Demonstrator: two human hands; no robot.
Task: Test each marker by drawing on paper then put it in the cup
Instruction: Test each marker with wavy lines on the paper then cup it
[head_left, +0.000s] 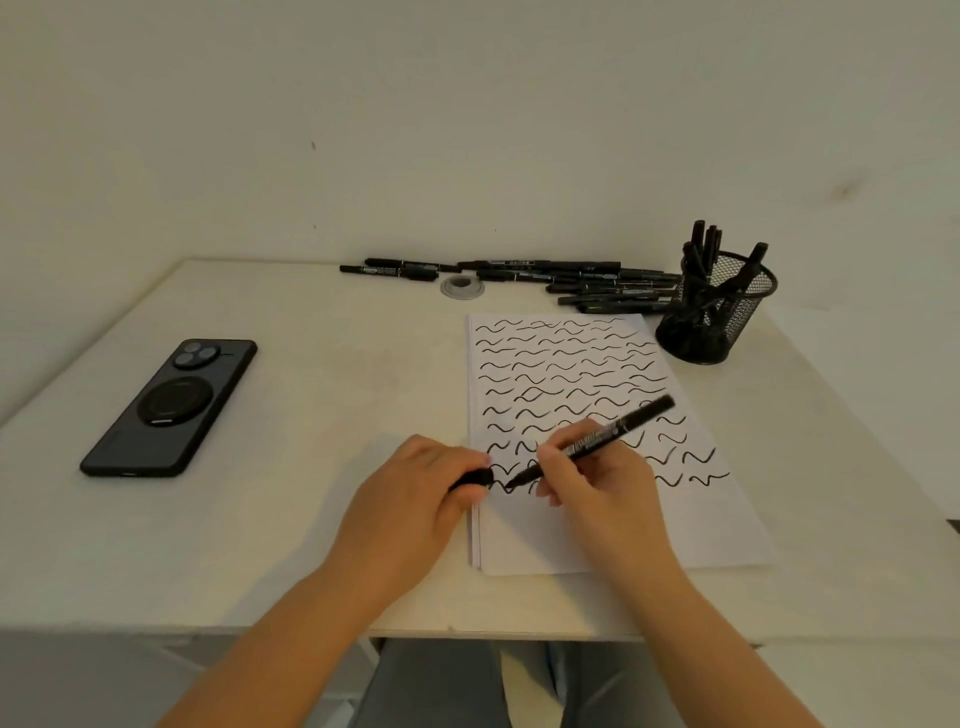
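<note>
Right hand (597, 467) grips black marker (592, 441), tip down on paper (597, 540) at the bottom squiggle row, tail pointing 2 o'clock. Left hand (415, 483), at 9 o'clock of the tip, fingers curled round the cap (475, 478) at the sheet's left edge. Mesh cup (719, 306) with markers stands at paper's 1 o'clock. Loose marker pile (519, 278) at 12. Phone (169, 408) far at 9 o'clock on table (311, 519).

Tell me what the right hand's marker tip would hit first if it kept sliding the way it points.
Likely the black cap pinched in the left hand. The right hand aims the marker tip leftward along the paper, and the cap sits just beyond it; depth is unclear.
</note>
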